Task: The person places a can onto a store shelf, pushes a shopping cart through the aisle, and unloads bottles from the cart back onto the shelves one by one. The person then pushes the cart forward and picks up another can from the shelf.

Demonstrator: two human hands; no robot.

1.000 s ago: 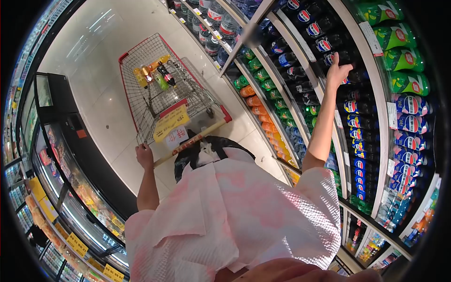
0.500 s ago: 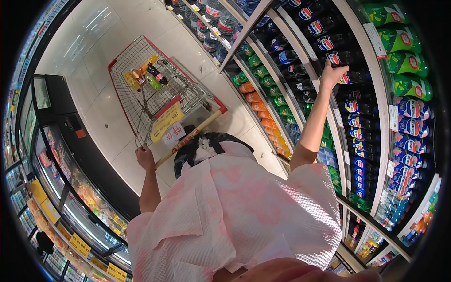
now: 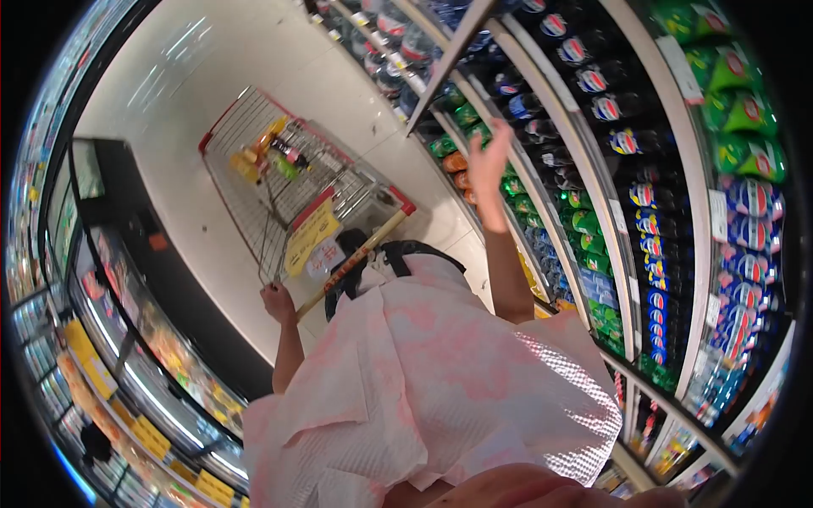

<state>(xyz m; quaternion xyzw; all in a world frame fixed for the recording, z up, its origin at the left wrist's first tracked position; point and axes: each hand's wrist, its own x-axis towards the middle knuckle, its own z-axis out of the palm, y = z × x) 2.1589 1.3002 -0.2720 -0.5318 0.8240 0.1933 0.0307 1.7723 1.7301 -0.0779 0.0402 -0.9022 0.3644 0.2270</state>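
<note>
My left hand (image 3: 278,302) is closed round the near left corner of a shopping cart (image 3: 233,140), at the end of its handle bar. Inside the cart's wire basket lie a dark bottle (image 3: 294,156), a green item (image 3: 286,169) and some orange-yellow packages (image 3: 246,164). Yellow and white signs (image 3: 312,237) hang by the handle. My right hand (image 3: 489,165) is raised in front of the drink shelves, fingers apart and slightly blurred, with nothing in it. Nearest to it are rows of green bottles (image 3: 513,186) and orange bottles (image 3: 461,179).
Shelves on the right hold dark cola bottles (image 3: 606,107), blue-and-pink-labelled bottles (image 3: 750,233) and large green bottles (image 3: 741,110). Along the left stands a lit display cooler (image 3: 161,339) with packaged goods. Pale floor tiles (image 3: 339,93) lie around the cart.
My right hand has come away from the cola bottles on the shelf and moved left, opening its fingers. My left hand stays on the cart. The whole view has shifted slightly.
</note>
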